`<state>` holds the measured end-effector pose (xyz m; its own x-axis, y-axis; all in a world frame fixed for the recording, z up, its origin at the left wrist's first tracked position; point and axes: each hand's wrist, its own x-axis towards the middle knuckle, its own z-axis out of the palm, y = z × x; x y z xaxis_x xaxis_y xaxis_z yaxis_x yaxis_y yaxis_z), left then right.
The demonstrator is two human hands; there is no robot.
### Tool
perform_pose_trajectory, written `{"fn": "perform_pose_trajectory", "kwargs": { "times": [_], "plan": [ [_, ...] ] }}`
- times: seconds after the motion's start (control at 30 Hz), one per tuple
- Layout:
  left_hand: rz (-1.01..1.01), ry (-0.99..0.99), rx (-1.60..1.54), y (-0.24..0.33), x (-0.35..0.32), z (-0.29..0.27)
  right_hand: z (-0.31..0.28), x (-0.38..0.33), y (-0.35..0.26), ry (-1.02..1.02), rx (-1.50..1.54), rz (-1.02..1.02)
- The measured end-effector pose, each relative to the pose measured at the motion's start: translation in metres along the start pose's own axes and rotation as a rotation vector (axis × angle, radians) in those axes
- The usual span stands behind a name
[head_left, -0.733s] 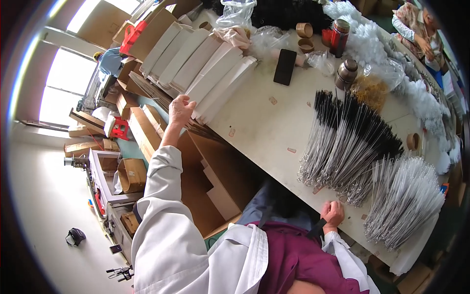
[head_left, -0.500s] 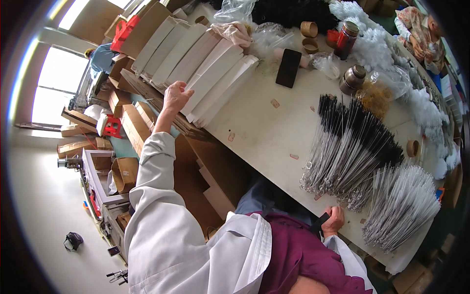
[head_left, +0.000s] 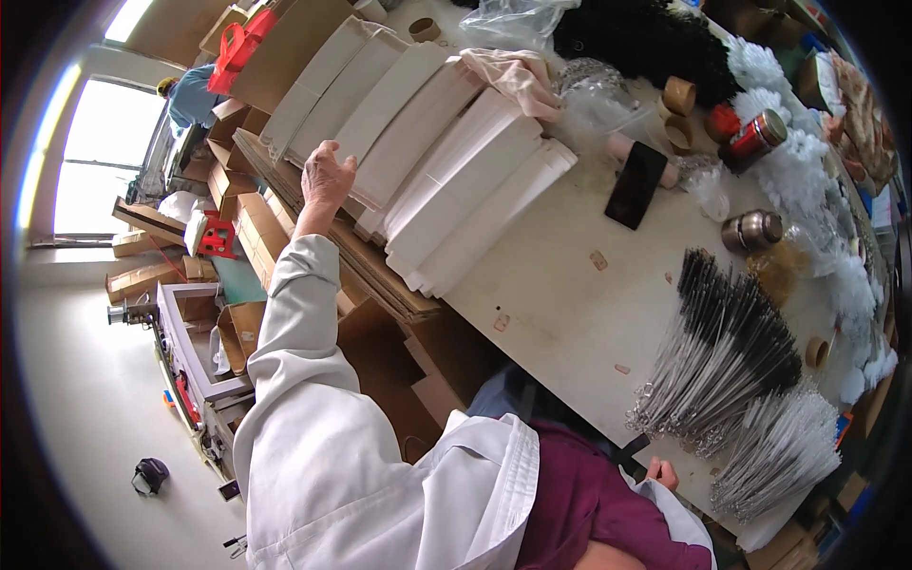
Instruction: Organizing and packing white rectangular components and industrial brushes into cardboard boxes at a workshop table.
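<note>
My left hand [head_left: 328, 182] reaches out to the near left edge of a row of white folded paper or card stacks [head_left: 399, 114]. Its fingers are loosely bent and apart, with nothing visible between them; whether the fingertips touch the stacks I cannot tell. Low by the table's front edge, my right hand [head_left: 662, 472] has its fingers curled in, partly hidden by my sleeve. A short black strap [head_left: 631, 447] juts up beside it. Just beyond lie a pile of thin wire brushes with black bristles [head_left: 717, 347] and a pile with white bristles [head_left: 774, 456].
On the table [head_left: 560, 313] lie a black phone [head_left: 636, 185], a red lidded flask [head_left: 755, 141], a metal jar [head_left: 751, 231] and cardboard rings [head_left: 678, 96]. A pinkish cloth [head_left: 513, 81] rests on the stacks. Cardboard boxes [head_left: 261, 228] stand left. Another person [head_left: 860, 114] sits far right.
My view has swung left, so the table things appear further right. My left hand has drawn slightly back along the stacks' edge. My right hand shows less, more behind my sleeve.
</note>
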<state>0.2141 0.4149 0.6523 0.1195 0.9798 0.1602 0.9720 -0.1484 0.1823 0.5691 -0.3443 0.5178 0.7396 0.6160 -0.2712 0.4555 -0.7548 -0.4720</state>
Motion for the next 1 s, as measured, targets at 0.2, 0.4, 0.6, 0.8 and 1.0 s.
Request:
{"fn": "perform_pose_trajectory", "kwargs": {
  "times": [0.2, 0.4, 0.6, 0.8, 1.0],
  "plan": [
    [0.009, -0.059, 0.078, -0.019, 0.039, 0.009, -0.013, 0.054, -0.118, 0.052, 0.084, -0.106],
    [0.009, -0.259, 0.150, -0.010, 0.072, 0.024, -0.007, 0.098, -0.205, -0.021, 0.165, -0.216],
    [0.023, -0.334, 0.100, -0.013, 0.092, 0.030, 0.026, 0.123, -0.236, -0.076, 0.202, -0.226],
    [0.059, -0.529, 0.000, 0.006, 0.122, 0.042, 0.050, 0.137, -0.248, -0.089, 0.296, -0.167],
    [0.029, -0.722, -0.370, -0.031, 0.127, 0.018, 0.058, 0.157, -0.273, -0.119, 0.327, -0.182]
  ]
}}
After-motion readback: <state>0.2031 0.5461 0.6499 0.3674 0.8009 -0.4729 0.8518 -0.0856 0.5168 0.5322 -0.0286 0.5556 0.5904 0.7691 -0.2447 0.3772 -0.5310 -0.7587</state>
